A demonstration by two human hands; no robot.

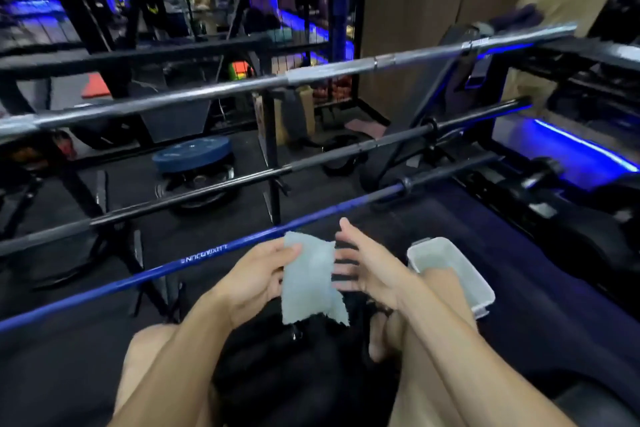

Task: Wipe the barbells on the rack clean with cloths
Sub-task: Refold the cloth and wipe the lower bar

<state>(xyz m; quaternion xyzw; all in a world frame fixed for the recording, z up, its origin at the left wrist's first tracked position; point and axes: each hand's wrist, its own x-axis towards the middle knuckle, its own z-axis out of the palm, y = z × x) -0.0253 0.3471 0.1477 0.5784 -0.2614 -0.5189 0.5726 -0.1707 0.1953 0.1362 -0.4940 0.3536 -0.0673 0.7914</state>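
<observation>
You are in a dim gym with blue strip lights along the edges, dark rubber floor (214,288) under you and wire cages of gear behind. 3 barbells lie across the rack (273,163) in front of you, running from lower left up to upper right: a chrome barbell (207,92) highest, a black barbell (263,173) in the middle, and a blue barbell (166,270) lowest and nearest to you, with white lettering on its shaft. Your left hand (256,281) pinches a pale blue cloth (310,281) at its upper left edge, thumb on the front, so the cloth hangs down just in front of the blue barbell; whether it touches the shaft you cannot tell. Your right hand (367,267) is spread wide beside the cloth's right edge, fingers straight and blurred, holding nothing. Just right of that hand a white plastic tub (481,291) sits on the floor, partly hidden by your forearm. A blue weight plate (192,154) rests on a stack of plates beyond the rack. Your bare knees show at the bottom.
</observation>
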